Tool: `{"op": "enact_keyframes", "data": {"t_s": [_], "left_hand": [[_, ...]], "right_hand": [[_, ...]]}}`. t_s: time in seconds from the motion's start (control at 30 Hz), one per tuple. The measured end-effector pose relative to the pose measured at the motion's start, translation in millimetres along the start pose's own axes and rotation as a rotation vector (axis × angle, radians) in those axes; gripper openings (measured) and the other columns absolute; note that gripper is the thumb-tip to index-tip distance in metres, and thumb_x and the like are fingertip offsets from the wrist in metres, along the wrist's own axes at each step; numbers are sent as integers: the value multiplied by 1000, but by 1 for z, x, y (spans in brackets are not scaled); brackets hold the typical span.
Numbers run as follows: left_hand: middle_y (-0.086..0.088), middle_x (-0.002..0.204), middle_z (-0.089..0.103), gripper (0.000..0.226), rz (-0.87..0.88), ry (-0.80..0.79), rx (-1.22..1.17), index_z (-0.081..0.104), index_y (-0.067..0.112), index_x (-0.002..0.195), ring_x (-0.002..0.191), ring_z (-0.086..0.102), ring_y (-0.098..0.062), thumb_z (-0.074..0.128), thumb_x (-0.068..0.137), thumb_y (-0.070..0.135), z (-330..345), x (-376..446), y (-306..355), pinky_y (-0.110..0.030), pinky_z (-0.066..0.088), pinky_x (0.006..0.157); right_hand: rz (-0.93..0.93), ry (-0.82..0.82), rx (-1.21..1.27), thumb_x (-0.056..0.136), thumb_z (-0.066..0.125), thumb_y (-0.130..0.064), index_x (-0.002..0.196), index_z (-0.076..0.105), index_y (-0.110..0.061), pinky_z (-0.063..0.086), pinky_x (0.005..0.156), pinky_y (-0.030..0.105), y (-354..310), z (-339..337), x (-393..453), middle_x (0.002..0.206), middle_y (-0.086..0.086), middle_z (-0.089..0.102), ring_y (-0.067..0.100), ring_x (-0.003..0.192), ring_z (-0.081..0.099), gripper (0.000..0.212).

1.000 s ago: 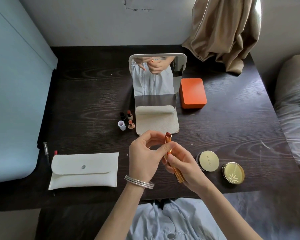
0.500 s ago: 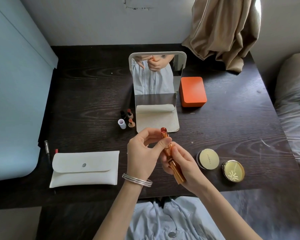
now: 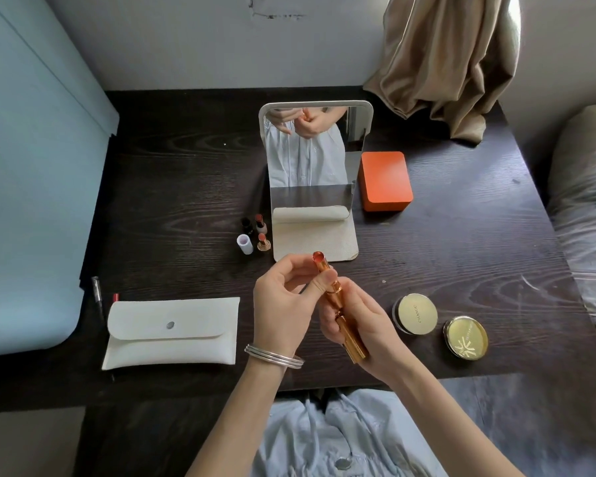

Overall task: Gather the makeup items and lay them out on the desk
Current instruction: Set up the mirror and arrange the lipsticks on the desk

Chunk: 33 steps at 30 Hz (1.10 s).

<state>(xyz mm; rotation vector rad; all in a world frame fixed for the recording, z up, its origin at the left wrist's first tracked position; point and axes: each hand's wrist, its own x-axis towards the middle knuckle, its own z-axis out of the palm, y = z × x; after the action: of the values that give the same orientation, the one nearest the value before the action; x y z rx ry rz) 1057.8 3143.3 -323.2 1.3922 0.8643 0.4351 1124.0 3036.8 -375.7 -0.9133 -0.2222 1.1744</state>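
Lipstick in a slim gold metal tube (image 3: pixel 338 304) is held above the dark wooden bench (image 3: pixel 186 187): right hand (image 3: pixel 365 325) grips the base, left hand (image 3: pixel 286 301) pinches the upper barrel (probably to twist it).

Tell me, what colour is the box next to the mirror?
Orange. The box shows clearly in the head view, right of the mirror.

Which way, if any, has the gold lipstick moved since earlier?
Yes. The gold lipstick has shifted left and slightly up-frame, its tip now at the front edge of the mirror base.
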Motion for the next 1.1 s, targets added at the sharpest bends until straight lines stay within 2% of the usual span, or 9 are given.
{"op": "enact_keyframes", "data": {"t_s": [0.07, 0.17, 0.3, 0.4, 0.53, 0.63, 0.73, 0.93, 1.1], "left_hand": [[2, 77, 73, 14, -8, 4, -11, 69, 20, 81, 76, 70, -11, 78, 70, 18, -1, -1, -2, -25, 57, 72], [3, 76, 72, 14, 5, 24, 15, 69, 21, 80, 75, 69, -9, 78, 71, 17, -2, -1, -5, -22, 55, 70], [5, 75, 73, 14, -9, 27, -10, 69, 20, 80, 73, 69, -6, 78, 71, 17, -3, 0, -7, -15, 53, 65], [4, 76, 73, 13, 3, 32, 10, 69, 21, 80, 74, 69, -8, 78, 71, 18, -3, 0, -8, -19, 55, 67], [1, 76, 73, 14, -8, 25, 3, 69, 21, 80, 73, 70, -10, 78, 70, 20, -2, 0, -8, -21, 55, 67], [0, 77, 73, 14, -8, 31, 19, 69, 21, 81, 72, 69, -12, 77, 70, 22, -3, 1, -8, -27, 56, 70], [1, 76, 73, 13, -16, 28, 19, 69, 21, 79, 74, 70, -12, 78, 70, 21, -2, 1, -8, -29, 57, 72], [-5, 79, 73, 25, -61, -8, 5, 70, 14, 85, 74, 69, -20, 77, 66, 29, 0, 1, -8, -45, 57, 76], [0, 79, 73, 14, -66, -68, 25, 70, 19, 82, 78, 70, -16, 78, 71, 21, 3, 4, -10, -39, 58, 75]], "right_hand": [[45, 14, 10, 94, 40, -44, 89, 51, -6, 38, 47, 17, 0, 1, 1, 65, 6, 53, 10, 49, 42, 40], [33, 34, 38, 92, 47, -36, 104, 53, -5, 39, 47, 17, 1, 1, 0, 73, 4, 57, 8, 56, 49, 34], [46, 35, 4, 96, 41, -37, 100, 58, -10, 40, 48, 19, 2, 0, 0, 69, 7, 55, 11, 53, 45, 32], [21, 25, 0, 96, 43, -33, 105, 55, -6, 41, 48, 17, 2, -2, -1, 78, 5, 59, 8, 57, 50, 30], [85, -11, 11, 95, 43, -40, 90, 57, -7, 40, 48, 17, 1, -1, -1, 70, 6, 55, 9, 52, 45, 36], [68, 1, 20, 92, 46, -40, 101, 57, -4, 40, 48, 17, 0, -2, -1, 78, 6, 59, 8, 57, 50, 39], [81, -19, -7, 95, 44, -37, 88, 60, -10, 39, 49, 16, -3, -1, -2, 72, 2, 55, 7, 55, 47, 33], [154, -24, -91, 102, 22, -39, 71, 66, -22, 36, 50, 17, -8, -1, -4, 54, -1, 51, 10, 47, 38, 56], [201, -17, -68, 102, 25, -39, 72, 64, -18, 37, 49, 18, -12, -4, -3, 53, 1, 50, 10, 46, 37, 53]]}}
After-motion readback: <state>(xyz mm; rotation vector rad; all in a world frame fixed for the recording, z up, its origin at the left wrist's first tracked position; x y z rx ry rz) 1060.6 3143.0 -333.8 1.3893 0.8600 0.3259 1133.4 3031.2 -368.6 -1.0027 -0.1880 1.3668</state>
